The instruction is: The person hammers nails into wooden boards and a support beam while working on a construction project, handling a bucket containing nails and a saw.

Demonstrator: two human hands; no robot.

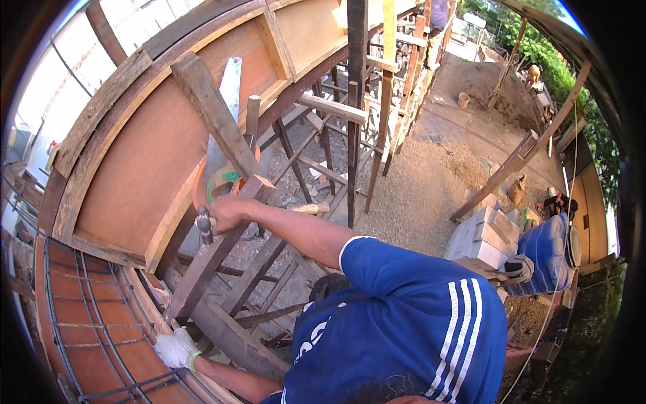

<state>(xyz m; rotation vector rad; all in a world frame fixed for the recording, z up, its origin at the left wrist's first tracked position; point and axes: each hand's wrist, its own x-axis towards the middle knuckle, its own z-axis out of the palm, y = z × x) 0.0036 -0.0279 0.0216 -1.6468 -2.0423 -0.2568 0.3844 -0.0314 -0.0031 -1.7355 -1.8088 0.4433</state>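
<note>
My bare right hand [232, 214] is closed around a hammer [204, 225], gripping close to its dark metal head. Part of the handle is hidden by my hand and forearm. Just beyond my fist, a handsaw [229, 91] with a green and orange handle leans against the curved plywood form [141, 155]. Below the hammer, a dark wooden post [214, 266] slants down to the left. At its lower end, my left hand [178, 348], in a white glove, looks curled against the timber; its fingertips are partly hidden. Another timber [215, 111] crosses in front of the saw.
Steel rebar [87, 316] lies in an orange-brown form beside my glove. Several upright props [355, 135] and braces stand over rubble and gravel. White blocks [481, 236] and a blue barrel [544, 252] stand at right. People are partly visible in the distance, near a dirt mound [481, 84].
</note>
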